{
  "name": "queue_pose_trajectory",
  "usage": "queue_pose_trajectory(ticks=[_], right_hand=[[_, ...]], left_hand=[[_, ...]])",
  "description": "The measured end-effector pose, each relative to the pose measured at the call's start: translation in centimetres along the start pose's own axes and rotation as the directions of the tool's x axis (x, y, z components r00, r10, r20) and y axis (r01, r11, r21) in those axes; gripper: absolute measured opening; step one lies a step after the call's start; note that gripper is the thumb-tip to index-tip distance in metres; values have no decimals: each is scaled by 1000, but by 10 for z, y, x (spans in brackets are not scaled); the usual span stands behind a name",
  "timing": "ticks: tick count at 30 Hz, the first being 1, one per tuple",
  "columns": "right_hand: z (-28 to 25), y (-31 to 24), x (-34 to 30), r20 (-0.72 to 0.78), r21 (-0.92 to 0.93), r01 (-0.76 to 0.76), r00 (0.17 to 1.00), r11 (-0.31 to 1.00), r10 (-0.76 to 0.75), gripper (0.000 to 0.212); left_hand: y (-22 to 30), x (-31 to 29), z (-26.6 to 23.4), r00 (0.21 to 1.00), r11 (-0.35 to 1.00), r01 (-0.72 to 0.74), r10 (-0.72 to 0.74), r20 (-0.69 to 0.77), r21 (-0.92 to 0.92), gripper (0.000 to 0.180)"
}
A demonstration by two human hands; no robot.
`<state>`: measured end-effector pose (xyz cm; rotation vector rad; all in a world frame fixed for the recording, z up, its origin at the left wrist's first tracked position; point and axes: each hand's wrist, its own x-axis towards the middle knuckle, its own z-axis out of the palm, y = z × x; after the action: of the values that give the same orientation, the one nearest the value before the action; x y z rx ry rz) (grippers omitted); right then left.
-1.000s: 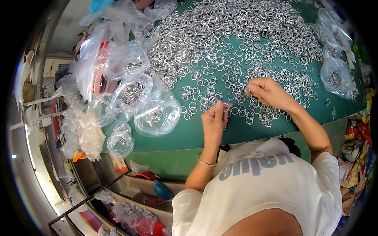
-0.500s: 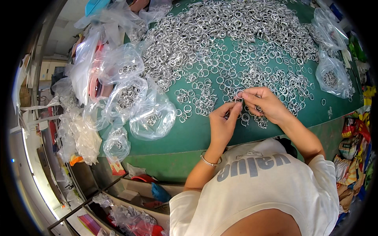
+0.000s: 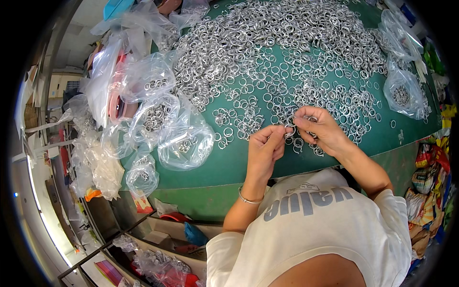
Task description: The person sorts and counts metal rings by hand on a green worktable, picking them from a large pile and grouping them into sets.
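My left hand [image 3: 266, 147] is closed in a pinch over the near part of the table. A small silver metal ring [image 3: 289, 130] shows at its thumb and forefinger tips. Just to the right, my right hand [image 3: 321, 129] has its thumb and fingers curled together; what lies between them is too small to make out. The fingertips of both hands nearly meet. Around and under them lie loose silver rings [image 3: 351, 107], some with a small tab. A smaller group of rings [image 3: 248, 119] lies left of my left hand.
A large mound of silver rings [image 3: 282, 26] covers the far part of the green table [image 3: 201, 179]. Clear plastic bags with rings [image 3: 186, 143] stand at left, and another bag [image 3: 401, 93] at right. Open drawers [image 3: 158, 229] sit below the front edge.
My left hand has shifted slightly left and its fingers have drawn a little away from the right ones. My right hand has barely moved; the ring seen upright between the fingertips no longer shows there.
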<state>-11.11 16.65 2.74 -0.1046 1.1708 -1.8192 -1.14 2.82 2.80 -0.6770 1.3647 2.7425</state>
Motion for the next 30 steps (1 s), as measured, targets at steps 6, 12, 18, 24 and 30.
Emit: queue_pose_trajectory(ticks=[6, 12, 18, 24, 30], right_hand=[[4, 0, -2, -11, -14, 2, 1000, 1000, -2, 16], [7, -3, -6, 26, -205, 0, 1000, 979, 6, 19], [12, -10, -6, 118, -134, -34, 992, 990, 50, 23], [8, -13, -5, 114, -360, 19, 993, 933, 23, 18], [17, -13, -6, 206, -708, 446, 872, 548, -444, 11]], left_hand=[[4, -3, 0, 992, 983, 103, -90, 89, -152, 23], [5, -3, -3, 966, 899, 235, -174, 191, -370, 22], [7, -5, -7, 949, 890, 263, -169, 267, -373, 21], [19, -12, -9, 999, 993, -7, 2, 42, 119, 13], [26, -13, -9, 1000, 985, -25, 28, -11, 171, 14]])
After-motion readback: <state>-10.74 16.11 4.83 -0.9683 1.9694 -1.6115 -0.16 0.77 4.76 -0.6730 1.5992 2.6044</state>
